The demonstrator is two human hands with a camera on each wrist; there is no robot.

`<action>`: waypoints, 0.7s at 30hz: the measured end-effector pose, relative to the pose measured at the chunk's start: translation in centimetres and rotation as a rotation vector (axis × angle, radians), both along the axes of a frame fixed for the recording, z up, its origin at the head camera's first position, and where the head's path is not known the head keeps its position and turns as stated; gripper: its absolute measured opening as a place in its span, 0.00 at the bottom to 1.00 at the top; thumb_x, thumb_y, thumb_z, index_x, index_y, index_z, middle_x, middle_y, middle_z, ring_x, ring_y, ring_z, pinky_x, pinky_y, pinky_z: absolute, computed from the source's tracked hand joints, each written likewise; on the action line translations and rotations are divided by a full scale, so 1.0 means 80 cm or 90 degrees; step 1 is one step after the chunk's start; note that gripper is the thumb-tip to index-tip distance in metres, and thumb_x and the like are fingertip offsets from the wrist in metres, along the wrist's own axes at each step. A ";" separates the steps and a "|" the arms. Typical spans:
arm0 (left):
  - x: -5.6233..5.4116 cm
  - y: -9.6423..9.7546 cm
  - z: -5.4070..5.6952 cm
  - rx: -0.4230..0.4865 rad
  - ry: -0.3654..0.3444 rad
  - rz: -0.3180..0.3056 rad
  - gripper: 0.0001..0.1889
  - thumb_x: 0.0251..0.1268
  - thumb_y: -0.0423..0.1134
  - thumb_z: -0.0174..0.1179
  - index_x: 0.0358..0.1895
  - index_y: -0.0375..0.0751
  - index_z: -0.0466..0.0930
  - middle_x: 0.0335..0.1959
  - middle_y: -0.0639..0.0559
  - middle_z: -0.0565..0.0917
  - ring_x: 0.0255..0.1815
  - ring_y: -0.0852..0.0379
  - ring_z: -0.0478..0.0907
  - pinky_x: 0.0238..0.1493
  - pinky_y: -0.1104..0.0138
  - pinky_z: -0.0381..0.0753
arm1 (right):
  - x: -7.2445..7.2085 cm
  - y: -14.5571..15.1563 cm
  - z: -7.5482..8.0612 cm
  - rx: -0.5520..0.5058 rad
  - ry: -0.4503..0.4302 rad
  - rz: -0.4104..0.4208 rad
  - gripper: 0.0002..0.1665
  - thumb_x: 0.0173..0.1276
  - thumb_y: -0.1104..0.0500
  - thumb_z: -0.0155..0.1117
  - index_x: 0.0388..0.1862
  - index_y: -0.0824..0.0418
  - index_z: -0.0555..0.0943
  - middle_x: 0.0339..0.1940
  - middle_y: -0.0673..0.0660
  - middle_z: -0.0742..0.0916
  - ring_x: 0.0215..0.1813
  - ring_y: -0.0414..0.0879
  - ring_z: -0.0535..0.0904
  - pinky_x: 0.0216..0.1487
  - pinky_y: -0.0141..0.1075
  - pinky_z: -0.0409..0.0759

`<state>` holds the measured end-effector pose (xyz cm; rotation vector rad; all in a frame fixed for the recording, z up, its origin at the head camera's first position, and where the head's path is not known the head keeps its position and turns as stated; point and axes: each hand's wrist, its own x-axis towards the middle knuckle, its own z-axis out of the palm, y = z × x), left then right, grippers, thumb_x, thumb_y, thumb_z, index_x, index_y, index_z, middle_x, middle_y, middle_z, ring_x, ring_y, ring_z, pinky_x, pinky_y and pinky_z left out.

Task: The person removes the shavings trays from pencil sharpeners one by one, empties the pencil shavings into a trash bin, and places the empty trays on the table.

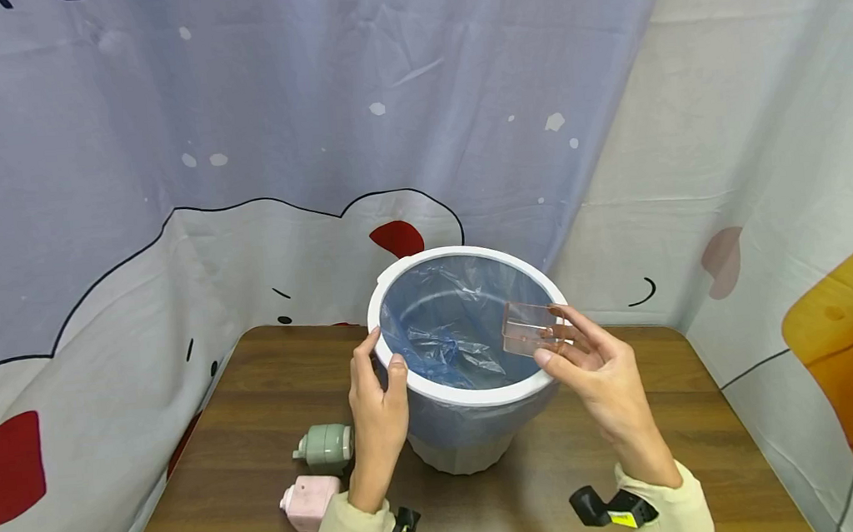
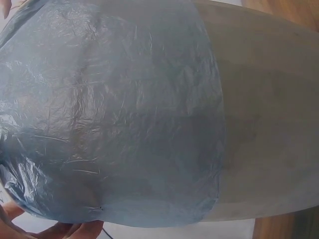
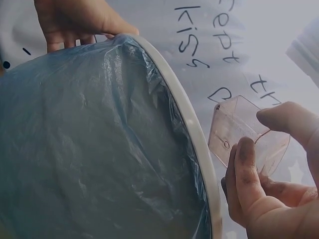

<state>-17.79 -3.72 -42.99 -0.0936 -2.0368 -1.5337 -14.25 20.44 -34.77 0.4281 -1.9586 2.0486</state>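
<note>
A white-rimmed trash bin [image 1: 474, 396] stands on the table, lined with a thin blue plastic bag [image 1: 434, 361] folded over its rim. At the bin's left side my left hand [image 1: 380, 416] grips the rim, thumb near the top edge and fingers along the outside. My right hand [image 1: 612, 381] pinches a small clear, pinkish plastic box [image 1: 523, 329] between thumb and fingers, over the right part of the bin's mouth in the head view. From the right wrist, the box [image 3: 234, 119] appears tilted, just beyond the white rim [image 3: 187, 107]. The bagged bin wall [image 2: 144, 109] fills the left wrist view.
Left of the bin lie a green bottle-like container [image 1: 326, 446] and a pink one [image 1: 311, 502], both on their sides near my left wrist. The brown wooden table [image 1: 225, 482] is enclosed by a printed curtain [image 1: 308, 100] behind and at the sides.
</note>
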 end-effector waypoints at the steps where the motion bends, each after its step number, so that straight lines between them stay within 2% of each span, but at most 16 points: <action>1: 0.000 0.000 0.000 0.000 0.001 0.000 0.25 0.64 0.45 0.51 0.65 0.53 0.63 0.61 0.48 0.68 0.61 0.49 0.66 0.56 0.48 0.66 | 0.000 0.000 0.000 0.000 0.000 0.001 0.35 0.54 0.76 0.62 0.63 0.71 0.66 0.50 0.66 0.78 0.47 0.48 0.80 0.45 0.33 0.78; 8: 0.000 0.000 0.000 0.006 0.001 -0.001 0.25 0.64 0.45 0.51 0.65 0.54 0.63 0.61 0.49 0.68 0.61 0.50 0.66 0.56 0.47 0.66 | 0.001 0.005 -0.002 -0.004 0.008 0.010 0.35 0.54 0.76 0.61 0.63 0.72 0.65 0.50 0.65 0.78 0.47 0.46 0.80 0.44 0.32 0.78; 21: 0.001 0.000 0.000 0.005 -0.004 -0.006 0.25 0.64 0.47 0.51 0.65 0.54 0.62 0.62 0.49 0.67 0.62 0.49 0.65 0.57 0.46 0.65 | 0.004 0.011 -0.003 -0.029 -0.026 -0.036 0.34 0.53 0.77 0.62 0.61 0.72 0.68 0.47 0.65 0.79 0.44 0.47 0.81 0.43 0.31 0.78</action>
